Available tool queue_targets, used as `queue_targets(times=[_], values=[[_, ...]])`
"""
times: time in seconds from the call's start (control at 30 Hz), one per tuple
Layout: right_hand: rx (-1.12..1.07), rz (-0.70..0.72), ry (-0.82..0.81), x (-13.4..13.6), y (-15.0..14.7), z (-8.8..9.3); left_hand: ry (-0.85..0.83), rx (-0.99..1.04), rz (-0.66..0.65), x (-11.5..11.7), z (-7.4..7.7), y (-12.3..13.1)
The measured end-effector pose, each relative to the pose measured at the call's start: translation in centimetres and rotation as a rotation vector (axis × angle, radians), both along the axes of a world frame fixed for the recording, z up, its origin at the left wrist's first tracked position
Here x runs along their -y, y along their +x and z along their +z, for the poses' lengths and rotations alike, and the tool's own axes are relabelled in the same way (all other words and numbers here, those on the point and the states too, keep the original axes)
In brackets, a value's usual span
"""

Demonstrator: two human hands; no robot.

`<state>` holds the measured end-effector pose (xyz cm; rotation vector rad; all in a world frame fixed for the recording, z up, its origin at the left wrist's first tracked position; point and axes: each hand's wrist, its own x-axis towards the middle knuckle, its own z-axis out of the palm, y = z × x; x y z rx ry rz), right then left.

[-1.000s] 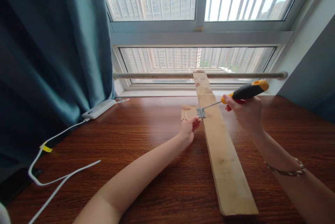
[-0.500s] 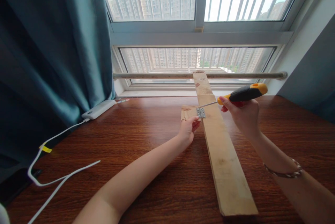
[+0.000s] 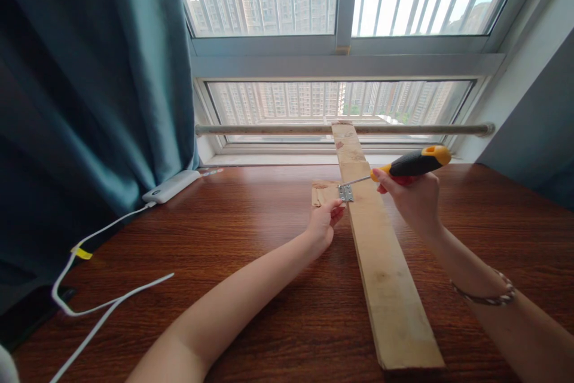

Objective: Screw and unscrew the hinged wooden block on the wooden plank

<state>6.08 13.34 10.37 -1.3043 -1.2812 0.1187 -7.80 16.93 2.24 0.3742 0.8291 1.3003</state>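
A long pale wooden plank (image 3: 381, 257) lies on the dark wooden table (image 3: 251, 239), its far end resting on a metal rail (image 3: 269, 129). A small wooden block (image 3: 323, 193) sits against its left side, joined by a small metal hinge (image 3: 345, 193). My left hand (image 3: 323, 220) is closed on the near edge of the block, just beside the hinge. My right hand (image 3: 410, 198) grips a black and orange screwdriver (image 3: 410, 164), its thin shaft slanting down left with the tip at the hinge's upper edge.
A white power bank (image 3: 170, 186) lies at the table's far left, with a white cable (image 3: 96, 305) running toward the near left. A teal curtain (image 3: 89, 90) hangs at the left. A barred window (image 3: 345, 30) is behind the rail. A grey wall stands at the right.
My right hand and the screwdriver have shifted a little to the left, and the tip now sits at the hinge's upper edge. My left hand has stayed on the block.
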Motion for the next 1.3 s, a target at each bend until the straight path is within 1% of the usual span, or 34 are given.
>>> queue_targets(times=[0.1, 0.2, 0.43, 0.6, 0.77, 1.03, 1.2, 1.3], values=[[0.003, -0.027, 0.031, -0.1, -0.1, -0.4, -0.01, -0.001, -0.01, 0.0, 0.0, -0.1], [-0.013, -0.017, 0.062, -0.1, -0.1, -0.5, -0.001, -0.001, -0.018, 0.1, 0.0, -0.2], [-0.058, -0.058, 0.056, 0.5, 0.4, 0.9, 0.001, -0.007, -0.02, 0.2, 0.0, -0.3], [0.033, -0.083, 0.032, 0.5, 0.6, 1.0, 0.002, -0.003, -0.021, 0.0, -0.2, -0.2], [0.031, -0.091, -0.002, 0.6, 0.5, 1.2, 0.015, -0.003, -0.021, -0.1, -0.3, -0.2], [0.087, -0.042, -0.002, 0.5, 0.8, 1.0, 0.013, -0.008, -0.013, 0.0, -0.2, -0.3], [0.021, -0.02, 0.04, 0.8, 0.4, 1.2, 0.009, -0.008, -0.012, 0.0, -0.2, -0.3], [-0.024, 0.016, 0.039, 1.0, 0.0, 1.3, 0.006, -0.018, -0.018, -0.1, -0.3, -0.3]])
